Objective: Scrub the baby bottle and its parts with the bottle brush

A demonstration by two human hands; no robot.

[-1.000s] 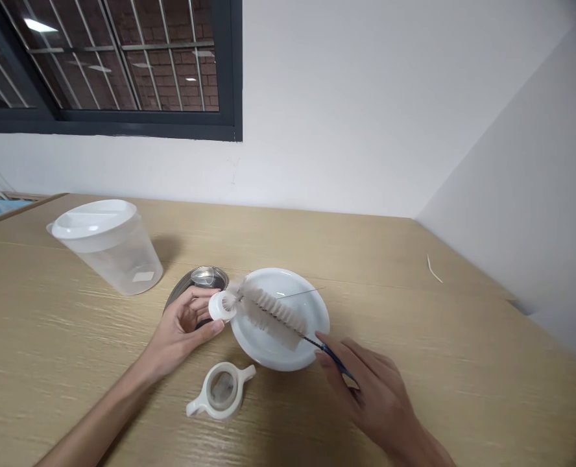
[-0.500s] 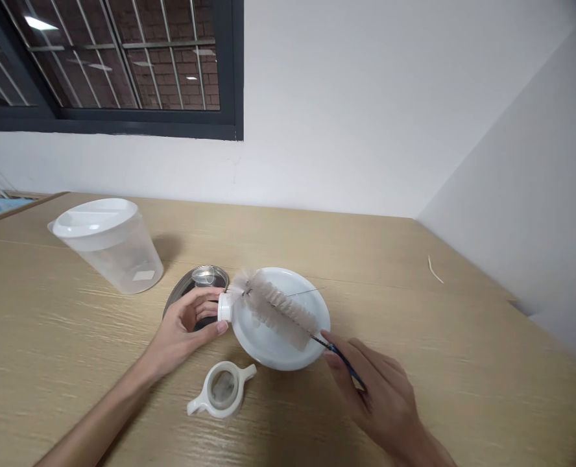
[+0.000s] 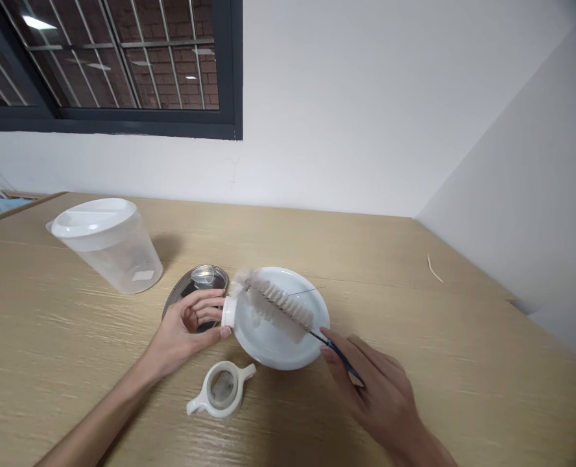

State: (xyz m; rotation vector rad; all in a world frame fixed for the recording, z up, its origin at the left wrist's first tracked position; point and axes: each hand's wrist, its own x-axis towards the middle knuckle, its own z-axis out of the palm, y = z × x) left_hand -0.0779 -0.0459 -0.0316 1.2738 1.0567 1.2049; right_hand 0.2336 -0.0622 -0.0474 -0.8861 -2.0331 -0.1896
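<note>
White cap (image 3: pixel 228 312) shifted right; left fingers (image 3: pixel 215 335) pinch it.

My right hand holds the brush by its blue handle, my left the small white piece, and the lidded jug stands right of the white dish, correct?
Not quite: the lidded jug stands left of the white dish, as the head view shows. The right hand does hold the brush, and the left hand the small white piece.
</note>
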